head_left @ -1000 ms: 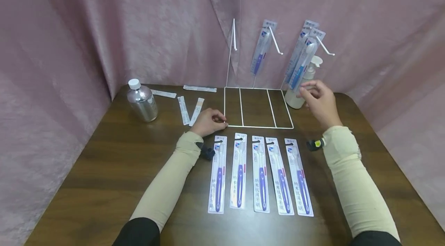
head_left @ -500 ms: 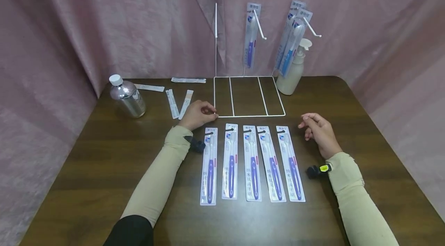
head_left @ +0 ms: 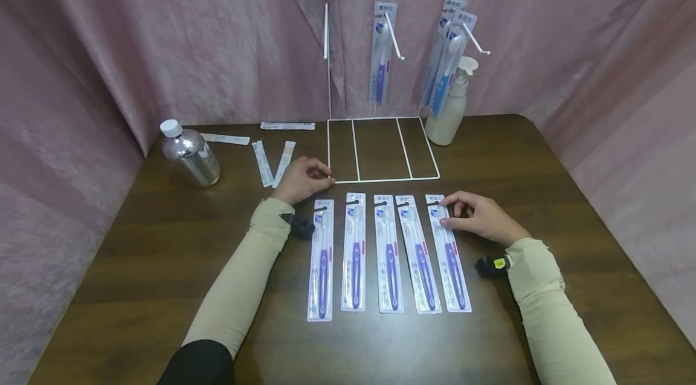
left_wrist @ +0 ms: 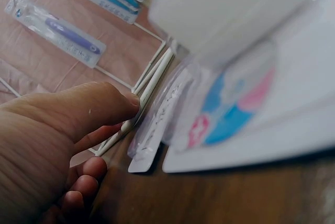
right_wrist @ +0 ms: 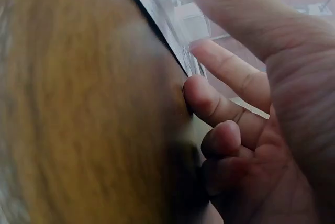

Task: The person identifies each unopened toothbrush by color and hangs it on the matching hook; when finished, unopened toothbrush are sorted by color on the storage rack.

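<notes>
Pinched between my left hand's (head_left: pixel 300 179) thumb and fingers is the front left corner of a white wire display rack (head_left: pixel 383 180). The left wrist view shows the thumb pressed on the wire. My right hand (head_left: pixel 481 216) reaches over the upper end of the rightmost packaged toothbrush (head_left: pixel 454 264), its thumb and fingertips at the card's edge, the fingers loosely bent. Several purple packaged toothbrushes (head_left: pixel 389 258) lie side by side in front of the rack. One packaged purple toothbrush (head_left: pixel 380 64) hangs on the middle hook; others with blue handles (head_left: pixel 447 77) hang on the right hook.
The left hook (head_left: pixel 326 34) bears nothing. A pump bottle (head_left: pixel 448 113) stands behind the rack's right side. At the back left are a silver bottle with a white cap (head_left: pixel 196 158) and several thin paper sachets (head_left: pixel 262 162). A pink curtain (head_left: pixel 217 40) hangs behind the table.
My right hand has come down from beside the hanging toothbrushes and moved left to the rightmost package on the table. The left hand stays on the rack. The head view has shifted.
</notes>
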A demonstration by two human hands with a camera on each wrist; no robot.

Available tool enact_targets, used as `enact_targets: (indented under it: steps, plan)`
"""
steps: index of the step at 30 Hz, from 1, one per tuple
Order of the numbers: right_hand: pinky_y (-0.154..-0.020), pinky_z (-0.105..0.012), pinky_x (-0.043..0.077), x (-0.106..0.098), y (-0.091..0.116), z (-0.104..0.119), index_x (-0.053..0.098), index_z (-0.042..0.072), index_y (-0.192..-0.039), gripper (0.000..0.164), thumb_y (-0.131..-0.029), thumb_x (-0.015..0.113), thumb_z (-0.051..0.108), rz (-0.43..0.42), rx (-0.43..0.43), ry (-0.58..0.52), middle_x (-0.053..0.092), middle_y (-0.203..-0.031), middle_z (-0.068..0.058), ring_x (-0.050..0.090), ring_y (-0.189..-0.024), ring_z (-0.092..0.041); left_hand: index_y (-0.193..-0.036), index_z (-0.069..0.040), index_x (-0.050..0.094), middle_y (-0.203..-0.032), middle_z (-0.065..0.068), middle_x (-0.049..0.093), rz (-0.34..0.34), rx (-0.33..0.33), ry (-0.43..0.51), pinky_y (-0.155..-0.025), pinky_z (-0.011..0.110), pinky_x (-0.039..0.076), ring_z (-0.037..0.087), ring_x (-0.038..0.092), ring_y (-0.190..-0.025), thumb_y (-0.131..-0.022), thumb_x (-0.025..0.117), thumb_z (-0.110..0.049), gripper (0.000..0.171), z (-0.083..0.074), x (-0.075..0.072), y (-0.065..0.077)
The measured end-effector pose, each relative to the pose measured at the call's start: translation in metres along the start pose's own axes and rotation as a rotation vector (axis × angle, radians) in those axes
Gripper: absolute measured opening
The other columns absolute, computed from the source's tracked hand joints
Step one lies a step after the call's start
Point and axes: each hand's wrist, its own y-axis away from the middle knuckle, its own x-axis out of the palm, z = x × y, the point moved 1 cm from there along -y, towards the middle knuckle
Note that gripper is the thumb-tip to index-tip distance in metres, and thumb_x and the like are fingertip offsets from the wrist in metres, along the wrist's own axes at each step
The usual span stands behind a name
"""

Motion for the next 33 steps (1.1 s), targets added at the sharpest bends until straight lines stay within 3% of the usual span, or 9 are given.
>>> enact_targets:
  steps: [22, 33]
  plan:
    - [-0.074, -0.033, 0.044, 0.001, 0.003, 0.000, 0.070, 0.016, -0.126, 0.035, -0.095, 0.081, 0.028, -0.068, -0.051, 0.036, 0.063, -0.107, -0.007, 0.053, -0.087, -0.024, -0.104, -0.013, 0.079, -0.105, 0.007, 0.062, 0.015, -0.011, 0.004, -0.089, 0.039, 0.045, 0.024, 0.056, -0.098, -0.087, 0.087, -0.025, 0.022, 0.002, 0.001, 0.000]
    - [-0.074, -0.032, 0.049, -0.003, -0.001, 0.010, 0.066, 0.013, -0.129, 0.037, -0.097, 0.079, 0.024, -0.085, -0.020, -0.022, 0.070, -0.093, -0.003, 0.061, -0.082, -0.024, -0.105, -0.011, 0.078, -0.106, 0.008, 0.062, 0.015, 0.003, -0.012, -0.090, 0.040, 0.045, 0.024, 0.055, -0.099, -0.088, 0.085, -0.024, 0.023, 0.001, 0.000, -0.001]
